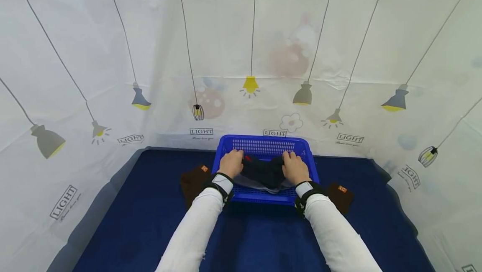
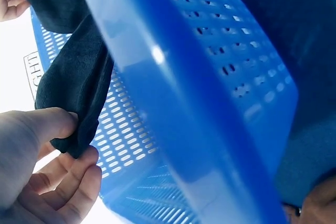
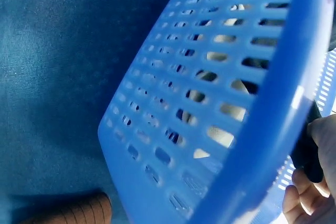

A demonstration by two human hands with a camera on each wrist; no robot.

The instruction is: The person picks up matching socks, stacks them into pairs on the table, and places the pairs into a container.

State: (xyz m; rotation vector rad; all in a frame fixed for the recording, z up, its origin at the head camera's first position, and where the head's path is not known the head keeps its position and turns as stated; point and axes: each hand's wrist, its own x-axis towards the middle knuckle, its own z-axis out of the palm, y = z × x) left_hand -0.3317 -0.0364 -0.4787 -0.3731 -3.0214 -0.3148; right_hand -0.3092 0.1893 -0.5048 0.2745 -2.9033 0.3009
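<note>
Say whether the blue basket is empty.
Not empty: grey cloth lies inside the blue basket, beneath the dark cloth the left hand and right hand pinch.

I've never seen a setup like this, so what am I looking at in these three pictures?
There's no machine here, just a person's left hand and right hand, bare below white sleeves. The wide picture comes from a camera worn on the head, looking forward and down. The two close-ups come from cameras worn on the left and right wrists. On the dark blue surface stands a blue perforated plastic basket. An orange-labelled brown cloth lies to its left, and a second brown cloth to its right. The hands' grip holds dark cloth between them, with grey cloth showing beneath it in the basket.
</note>
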